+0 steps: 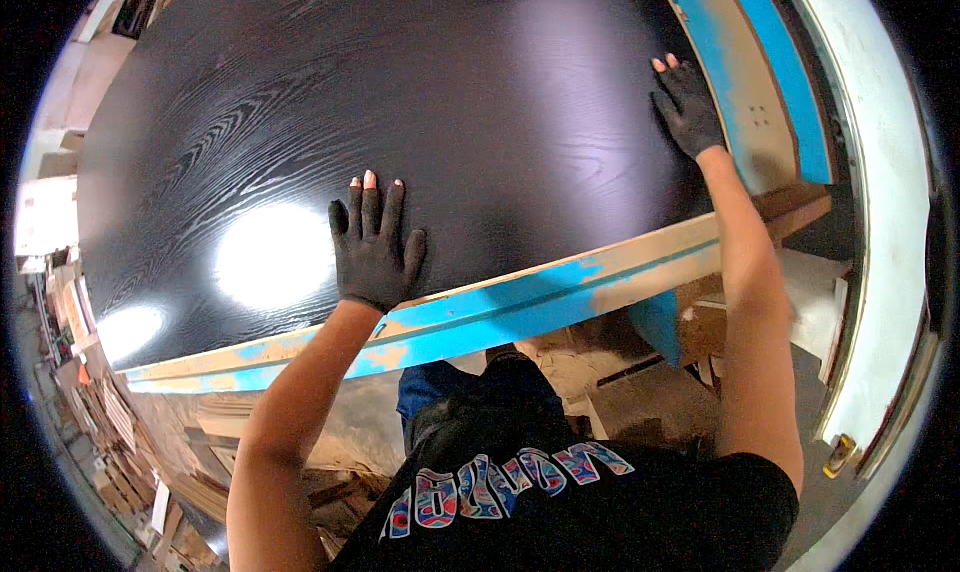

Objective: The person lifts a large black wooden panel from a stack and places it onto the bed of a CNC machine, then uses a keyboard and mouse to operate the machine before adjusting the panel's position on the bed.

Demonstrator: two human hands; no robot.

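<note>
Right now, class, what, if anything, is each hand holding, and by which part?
Nothing is held: the gloved left hand and gloved right hand lie open, palms down, on the dark wood-grain panel.

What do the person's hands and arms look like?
The left hand and right hand wear black gloves that stop at the wrist. Some fingertips poke out bare, but both thumbs are covered. The forearms are bare. The right sleeve is short and black.

A large black board point(480, 122) with wavy wood grain lies flat, its shiny face catching bright glare at the near left; blue-and-tan edging point(480, 317) runs along its near side.
</note>
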